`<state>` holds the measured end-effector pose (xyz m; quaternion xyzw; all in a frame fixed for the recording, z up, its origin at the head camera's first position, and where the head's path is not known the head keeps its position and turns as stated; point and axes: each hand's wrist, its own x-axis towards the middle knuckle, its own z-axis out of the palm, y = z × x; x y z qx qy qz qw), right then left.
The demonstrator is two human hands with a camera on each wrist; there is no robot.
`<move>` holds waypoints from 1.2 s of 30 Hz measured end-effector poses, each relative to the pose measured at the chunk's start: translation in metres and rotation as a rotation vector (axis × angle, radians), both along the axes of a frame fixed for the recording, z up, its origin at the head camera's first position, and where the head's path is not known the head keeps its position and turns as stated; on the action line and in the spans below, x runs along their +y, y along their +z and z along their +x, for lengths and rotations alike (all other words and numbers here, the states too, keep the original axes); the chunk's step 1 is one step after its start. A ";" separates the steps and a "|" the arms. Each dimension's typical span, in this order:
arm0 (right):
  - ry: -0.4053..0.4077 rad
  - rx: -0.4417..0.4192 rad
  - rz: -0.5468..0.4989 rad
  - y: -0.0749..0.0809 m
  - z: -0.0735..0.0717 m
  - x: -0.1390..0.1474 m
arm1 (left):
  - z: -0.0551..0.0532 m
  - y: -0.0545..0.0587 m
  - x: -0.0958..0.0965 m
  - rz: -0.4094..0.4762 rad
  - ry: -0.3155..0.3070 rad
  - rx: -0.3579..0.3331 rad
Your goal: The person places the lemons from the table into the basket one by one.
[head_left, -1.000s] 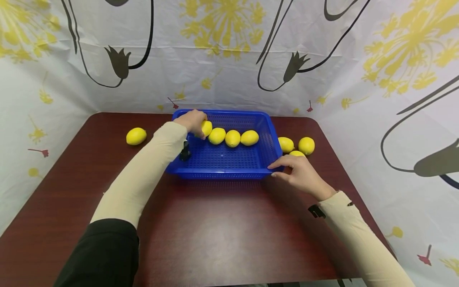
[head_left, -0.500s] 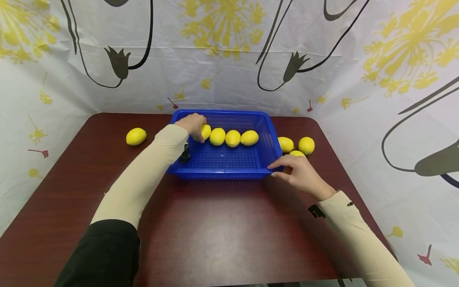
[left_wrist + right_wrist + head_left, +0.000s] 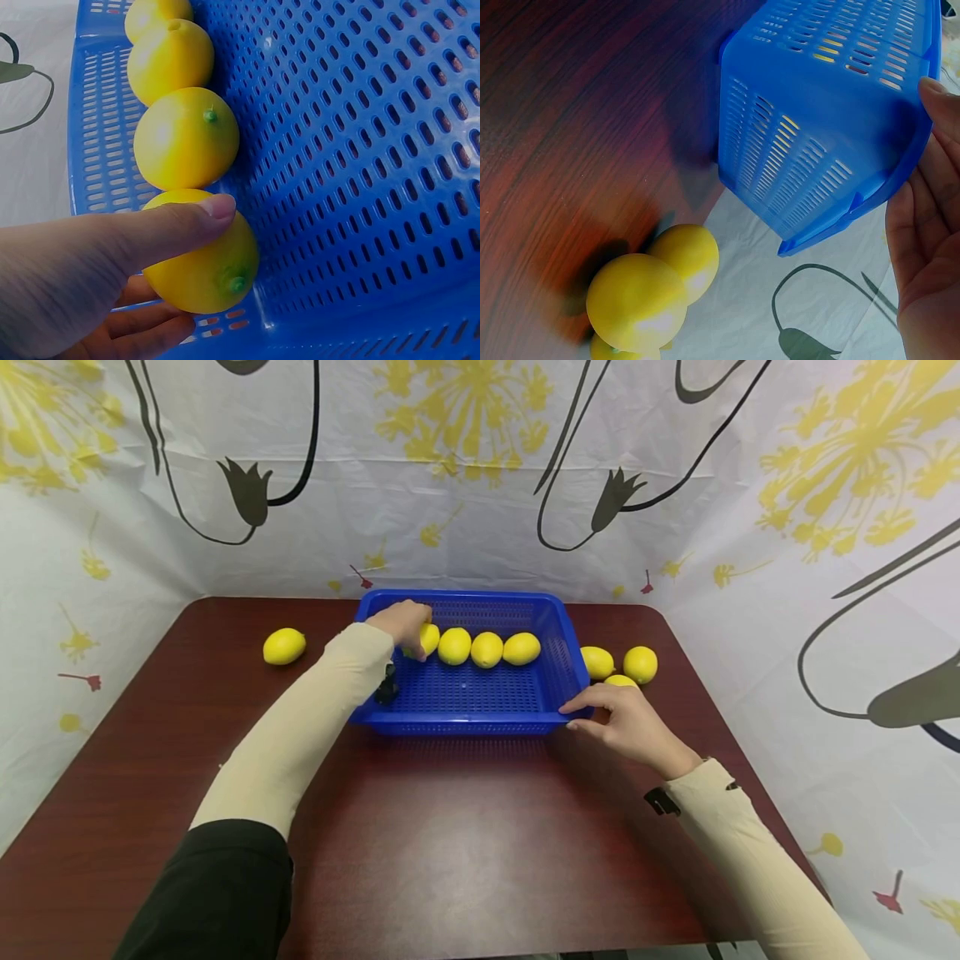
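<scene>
My left hand (image 3: pixel 405 625) reaches into the blue plastic basket (image 3: pixel 465 718) and holds a lemon (image 3: pixel 214 281) at the left end of a row. In the left wrist view the thumb lies over the top of this lemon, with the fingers under its far side. The row continues with a lemon (image 3: pixel 454 646) right beside it, then a middle lemon (image 3: pixel 487 649) and one at the right end (image 3: pixel 522 648). My right hand (image 3: pixel 626 722) pinches the basket's rim at the near right corner, thumb on one side and fingers on the other.
Right of the basket, a lemon (image 3: pixel 597 662), another lemon (image 3: pixel 641 665) and a partly hidden lemon (image 3: pixel 622 681) lie close together on the dark wooden table (image 3: pixel 465 843). One more lemon (image 3: pixel 284 646) lies at the back left. A patterned white cloth (image 3: pixel 465 543) hangs behind.
My left hand has lowered slightly into the basket with its lemon, which now sits level with the row. The right hand stays at the rim.
</scene>
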<state>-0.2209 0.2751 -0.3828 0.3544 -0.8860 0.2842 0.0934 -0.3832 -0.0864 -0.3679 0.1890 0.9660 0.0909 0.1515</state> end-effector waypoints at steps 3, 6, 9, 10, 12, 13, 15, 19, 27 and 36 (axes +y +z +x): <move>0.000 -0.002 0.000 0.000 0.000 0.000 | 0.000 -0.001 0.000 -0.005 0.000 0.000; -0.001 -0.004 0.002 0.001 0.000 0.000 | 0.000 -0.001 0.000 -0.007 -0.002 -0.002; -0.002 -0.006 0.002 0.001 0.000 0.000 | -0.001 -0.002 0.000 -0.012 0.002 -0.004; -0.002 -0.006 0.002 0.001 0.000 0.000 | -0.001 -0.002 0.000 -0.015 0.004 -0.005; -0.002 -0.007 0.001 0.001 0.000 0.000 | -0.002 -0.004 0.001 -0.020 0.009 -0.006; -0.002 -0.008 0.000 0.001 0.000 0.000 | -0.003 -0.004 0.001 -0.022 0.012 -0.007; -0.002 -0.006 0.001 0.001 0.000 0.000 | -0.003 -0.005 0.001 -0.025 0.015 -0.007; 0.000 -0.003 0.002 0.000 0.000 0.000 | -0.003 -0.007 0.001 -0.025 0.014 -0.001; 0.003 -0.001 -0.001 -0.001 0.000 0.000 | -0.005 -0.010 0.002 -0.045 0.031 -0.003; 0.003 0.004 -0.002 0.000 0.000 0.000 | -0.001 -0.010 0.002 -0.028 0.027 0.009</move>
